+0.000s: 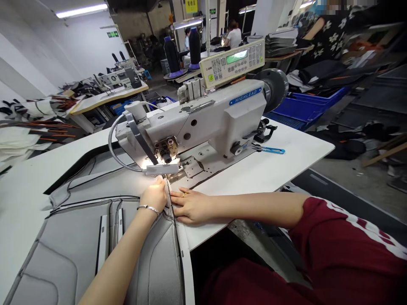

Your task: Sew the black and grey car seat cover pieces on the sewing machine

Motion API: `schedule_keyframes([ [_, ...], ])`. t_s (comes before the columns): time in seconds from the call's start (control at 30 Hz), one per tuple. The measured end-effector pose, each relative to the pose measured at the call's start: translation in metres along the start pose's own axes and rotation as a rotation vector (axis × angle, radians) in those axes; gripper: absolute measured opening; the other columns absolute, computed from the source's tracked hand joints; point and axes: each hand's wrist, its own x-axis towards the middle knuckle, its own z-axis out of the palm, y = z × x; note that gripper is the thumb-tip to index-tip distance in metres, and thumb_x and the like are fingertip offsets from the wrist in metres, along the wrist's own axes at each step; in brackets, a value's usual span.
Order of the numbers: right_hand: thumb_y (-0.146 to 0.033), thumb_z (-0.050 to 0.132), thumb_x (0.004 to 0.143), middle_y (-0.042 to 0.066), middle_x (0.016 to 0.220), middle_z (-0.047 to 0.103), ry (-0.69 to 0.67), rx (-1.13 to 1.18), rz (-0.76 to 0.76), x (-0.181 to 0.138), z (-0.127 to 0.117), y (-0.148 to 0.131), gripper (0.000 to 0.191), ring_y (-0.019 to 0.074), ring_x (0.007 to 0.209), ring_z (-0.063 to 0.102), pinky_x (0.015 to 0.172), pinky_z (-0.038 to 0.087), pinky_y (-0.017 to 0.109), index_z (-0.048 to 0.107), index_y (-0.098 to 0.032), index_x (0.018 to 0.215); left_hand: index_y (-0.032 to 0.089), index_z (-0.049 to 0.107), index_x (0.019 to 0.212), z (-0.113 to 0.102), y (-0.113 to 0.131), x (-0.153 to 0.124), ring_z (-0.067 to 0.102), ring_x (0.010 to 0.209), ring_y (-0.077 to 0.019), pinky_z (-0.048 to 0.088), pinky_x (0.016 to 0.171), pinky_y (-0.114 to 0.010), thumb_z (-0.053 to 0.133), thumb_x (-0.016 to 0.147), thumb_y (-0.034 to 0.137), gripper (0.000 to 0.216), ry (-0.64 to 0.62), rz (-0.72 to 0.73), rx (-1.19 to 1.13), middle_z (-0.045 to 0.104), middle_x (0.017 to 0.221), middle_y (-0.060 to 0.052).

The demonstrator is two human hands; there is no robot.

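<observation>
Gently pressing left hand (pixel 153 195) and right hand (pixel 190 206) flat, the 2 just apart and unclamped, along either side of a seam (pixel 171 212), keeping a grey padded panel (pixel 70 250) on the white table (pixel 270 156) lined up toward the sewing machine (pixel 203 118) at frame centre.

Sewing machine (pixel 203 123) on table (pixel 295 152), seat cover (pixel 60 254) in front, left hand (pixel 154 195) on cover, right hand (pixel 190 206) beside it

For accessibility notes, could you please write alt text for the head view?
The left hand and right hand flank a seam in a grey upholstery panel, in front of the lit needle of a white Highlead sewing machine on a white table.
</observation>
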Motion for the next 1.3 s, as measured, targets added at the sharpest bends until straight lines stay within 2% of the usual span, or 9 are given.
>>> schedule_keyframes([
  [0.17, -0.034, 0.048, 0.095, 0.018, 0.135, 0.05, -0.01, -0.005, 0.022, 0.001, -0.001, -0.005, 0.027, 0.0336, 0.136, 0.038, 0.109, 0.03, 0.06, 0.069, -0.021, 0.105, 0.017, 0.062, 0.12, 0.004, 0.002, -0.004, 0.066, 0.101, -0.0224, 0.052, 0.089, -0.032, 0.04, 0.088, 0.013, 0.04, 0.026, -0.004, 0.013, 0.054, 0.139, -0.01],
  [0.3, -0.027, 0.059, 0.085, 0.022, 0.144, 0.041, 0.161, -0.027, 0.004, -0.024, -0.006, -0.038, 0.022, 0.0381, 0.135, 0.037, 0.104, 0.036, 0.06, 0.07, -0.019, 0.103, 0.018, 0.065, 0.115, 0.003, 0.002, -0.008, 0.064, 0.102, -0.0239, 0.052, 0.086, -0.035, 0.039, 0.089, 0.015, 0.037, 0.07, 0.001, 0.05, 0.056, 0.136, -0.01],
  [0.43, -0.027, 0.055, 0.086, 0.004, 0.151, 0.038, 0.266, -0.046, -0.46, -0.052, -0.006, -0.08, 0.026, 0.0333, 0.142, 0.028, 0.114, 0.028, 0.054, 0.072, -0.027, 0.105, 0.022, 0.068, 0.112, -0.001, 0.004, -0.012, 0.062, 0.102, -0.0316, 0.052, 0.082, -0.047, 0.044, 0.087, 0.021, 0.035, 0.155, 0.023, 0.159, 0.062, 0.127, -0.008],
  [0.6, -0.02, 0.045, 0.091, -0.003, 0.12, 0.065, 0.377, -0.069, -0.734, -0.026, -0.007, -0.101, 0.033, 0.0219, 0.106, 0.06, 0.101, 0.045, 0.048, 0.075, -0.033, 0.089, 0.019, 0.068, 0.115, -0.003, -0.004, -0.011, 0.062, 0.105, -0.0307, 0.052, 0.09, -0.046, 0.043, 0.085, 0.02, 0.04, 0.155, 0.026, 0.088, 0.063, 0.126, -0.011],
  [0.7, -0.02, 0.042, 0.094, -0.004, 0.114, 0.066, 0.469, -0.025, -0.643, -0.012, -0.018, -0.106, 0.034, 0.0179, 0.093, 0.061, 0.093, 0.049, 0.043, 0.074, -0.028, 0.086, 0.017, 0.069, 0.111, -0.01, -0.025, -0.014, 0.061, 0.112, -0.0279, 0.05, 0.098, -0.042, 0.041, 0.089, 0.029, 0.038, 0.085, 0.207, -0.065, 0.063, 0.126, -0.011],
  [0.83, -0.023, 0.042, 0.097, -0.002, 0.118, 0.065, 0.566, 0.103, -0.558, -0.025, -0.013, -0.103, 0.032, 0.0183, 0.106, 0.056, 0.107, 0.041, 0.039, 0.073, -0.022, 0.087, 0.023, 0.07, 0.109, -0.017, -0.049, -0.029, 0.062, 0.108, -0.025, 0.051, 0.094, -0.04, 0.043, 0.093, 0.047, 0.039, 0.026, 0.546, -0.222, 0.065, 0.125, -0.008],
  [0.93, -0.024, 0.051, 0.093, 0.005, 0.115, 0.063, 0.59, 0.215, -0.453, -0.038, 0.006, -0.093, 0.021, 0.0191, 0.109, 0.053, 0.108, 0.04, 0.036, 0.069, -0.02, 0.083, 0.022, 0.069, 0.111, -0.015, -0.053, -0.038, 0.062, 0.104, -0.0256, 0.051, 0.087, -0.042, 0.048, 0.093, 0.048, 0.038, 0.123, 0.59, -0.235, 0.064, 0.124, -0.011],
  [1.07, -0.013, 0.055, 0.086, 0.009, 0.09, 0.057, 0.586, 0.158, -0.036, -0.042, 0.026, -0.081, 0.008, 0.0179, 0.09, 0.054, 0.09, 0.049, 0.03, 0.062, -0.014, 0.08, 0.027, 0.066, 0.117, -0.011, -0.048, -0.042, 0.059, 0.105, -0.0268, 0.048, 0.089, -0.046, 0.056, 0.09, 0.051, 0.037, 0.107, 0.643, -0.235, 0.06, 0.128, -0.01],
  [1.3, -0.014, 0.048, 0.092, 0.006, 0.084, 0.059, 0.568, 0.035, 0.045, -0.038, 0.025, -0.084, 0.02, 0.0166, 0.09, 0.059, 0.1, 0.046, 0.032, 0.061, -0.012, 0.076, 0.03, 0.07, 0.104, -0.012, -0.038, -0.043, 0.061, 0.094, -0.0221, 0.046, 0.081, -0.04, 0.054, 0.092, 0.049, 0.028, 0.111, 0.698, -0.24, 0.066, 0.112, -0.007],
])
